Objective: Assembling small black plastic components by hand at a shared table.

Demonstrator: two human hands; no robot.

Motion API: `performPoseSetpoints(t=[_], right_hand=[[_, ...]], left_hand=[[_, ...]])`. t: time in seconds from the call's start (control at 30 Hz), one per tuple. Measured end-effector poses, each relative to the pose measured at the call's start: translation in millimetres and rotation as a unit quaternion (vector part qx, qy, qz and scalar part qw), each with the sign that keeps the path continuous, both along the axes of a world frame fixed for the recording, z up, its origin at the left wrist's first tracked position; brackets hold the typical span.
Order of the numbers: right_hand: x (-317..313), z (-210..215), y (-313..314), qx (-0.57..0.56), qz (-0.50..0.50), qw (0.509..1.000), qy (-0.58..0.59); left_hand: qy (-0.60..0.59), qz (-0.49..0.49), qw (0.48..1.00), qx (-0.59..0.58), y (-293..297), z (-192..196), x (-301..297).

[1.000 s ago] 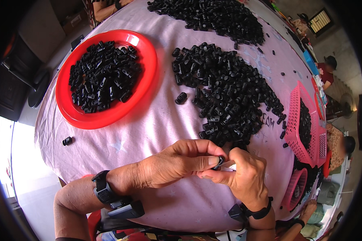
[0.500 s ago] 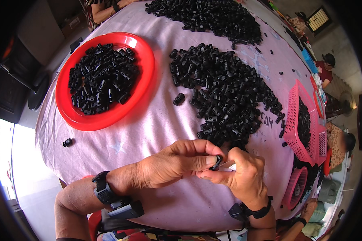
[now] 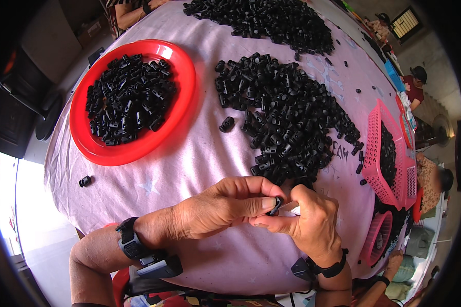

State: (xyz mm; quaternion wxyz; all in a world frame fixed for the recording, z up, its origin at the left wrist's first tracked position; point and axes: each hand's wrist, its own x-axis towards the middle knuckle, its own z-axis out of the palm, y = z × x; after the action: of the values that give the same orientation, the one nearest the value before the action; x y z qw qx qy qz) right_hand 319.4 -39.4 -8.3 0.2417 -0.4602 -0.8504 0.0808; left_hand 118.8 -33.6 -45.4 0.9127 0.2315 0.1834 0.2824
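Observation:
My left hand pinches one small black plastic cord lock between thumb and forefinger, above the cloth near the front of the table. Close against it, my right hand is closed around a small whitish piece, mostly hidden by the fingers, so its kind does not show. Just beyond both hands lies a large heap of black cord locks. To the left, a red round plate holds many more. A single cord lock lies on the cloth below the plate, and another sits beside the heap.
A second black heap covers the far part of the pink tablecloth. At the right stand a pink slotted basket and a smaller pink basket. Other people sit along the right side, and a person's arm rests at the far left.
Both hands keep almost the same place and grip. The whitish piece in my right hand has shifted slightly at the fingertips and looks blunter now.

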Motion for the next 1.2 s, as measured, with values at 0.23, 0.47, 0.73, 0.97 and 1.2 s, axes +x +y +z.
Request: performPoseSetpoints(t=[0.23,0.47,0.73,0.97,1.2], right_hand=[[-1.1,7.3,-3.4,-0.051,-0.012,0.998,-0.041],[-1.9,7.4,-3.0,-0.047,-0.007,0.998,-0.03],[-3.5,8.1,-3.6,-0.038,-0.002,0.999,-0.029],[-2.3,6.9,-3.3,-0.036,-0.003,0.999,-0.028],[-1.6,7.4,-3.8,-0.031,-0.005,0.999,-0.039]], left_hand=[[0.013,-0.002,1.0,0.003,0.3,0.8,-0.2],[0.006,-0.006,1.0,0.014,0.6,1.0,-1.6],[0.002,-0.01,1.0,-0.008,-0.5,0.6,-2.1],[0.022,-0.018,1.0,-0.011,0.8,3.5,-1.0],[0.005,-0.007,1.0,-0.007,-0.5,-0.5,0.3]])
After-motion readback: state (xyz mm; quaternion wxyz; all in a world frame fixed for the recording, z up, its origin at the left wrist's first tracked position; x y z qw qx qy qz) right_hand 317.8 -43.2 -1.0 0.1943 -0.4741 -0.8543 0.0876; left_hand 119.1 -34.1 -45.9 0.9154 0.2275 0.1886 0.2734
